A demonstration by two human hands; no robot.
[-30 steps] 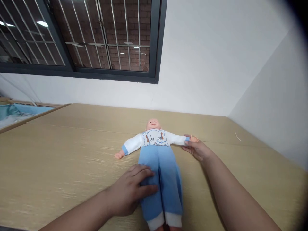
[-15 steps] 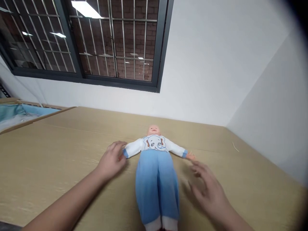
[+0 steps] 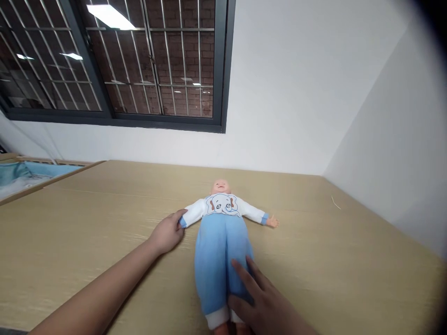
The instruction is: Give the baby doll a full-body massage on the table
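A baby doll (image 3: 222, 204) lies on its back with its arms spread, its head toward the wall. It wears a white top with an elephant patch and light blue trousers with white cuffs. My left hand (image 3: 168, 232) is closed around the doll's hand at the blue cuff on the left, hiding that small hand. Over the doll's lower leg on the right is my right hand (image 3: 261, 298), its fingers apart; whether it presses on the trousers I cannot tell. The doll's other hand (image 3: 273, 221) lies bare on the surface.
The doll rests on a wide tan surface (image 3: 314, 260) that meets white walls at the back and right. A thin pale strip (image 3: 335, 202) lies to the right. At the far left stands a crib-like box with blue lining (image 3: 52, 169). A barred window (image 3: 160, 60) is above.
My right hand has moved left, from beside the doll to over its lower leg. My left hand has closed on the doll's hand. The view has shifted slightly.
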